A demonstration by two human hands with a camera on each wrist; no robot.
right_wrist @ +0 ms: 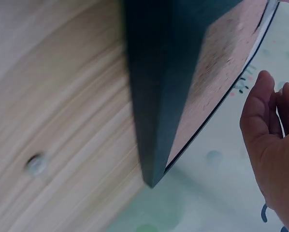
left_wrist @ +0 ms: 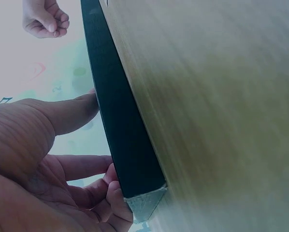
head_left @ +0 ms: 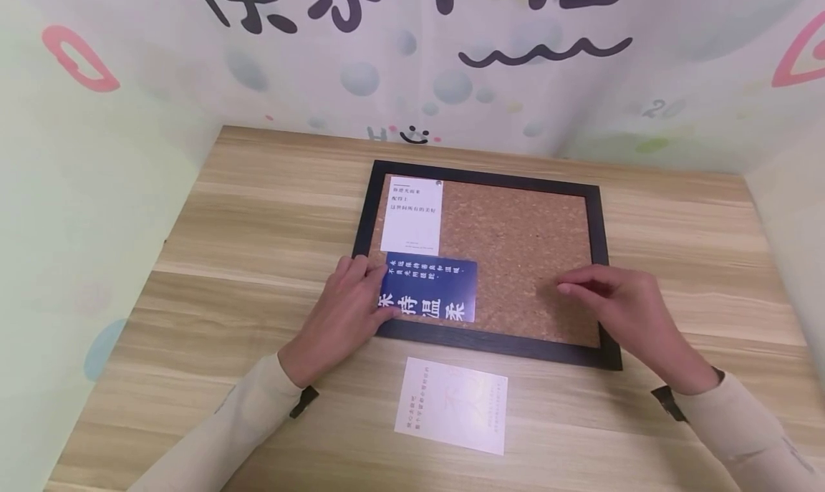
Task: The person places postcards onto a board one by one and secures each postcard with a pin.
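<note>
A blue card with white characters lies on the lower left of a black-framed cork board. My left hand rests at the board's lower left, fingers and thumb touching the card's left edge; in the left wrist view the thumb and fingertips of this left hand meet the dark frame. Above the cork's right part is my right hand, thumb and index tips together; anything between them is too small to tell. The right wrist view shows this right hand with bent fingers.
A white card sits at the board's upper left with a small dark dot at its corner. Another pale card lies in front of the board. A small round shiny thing is on the wooden surface. A printed cloth hangs behind.
</note>
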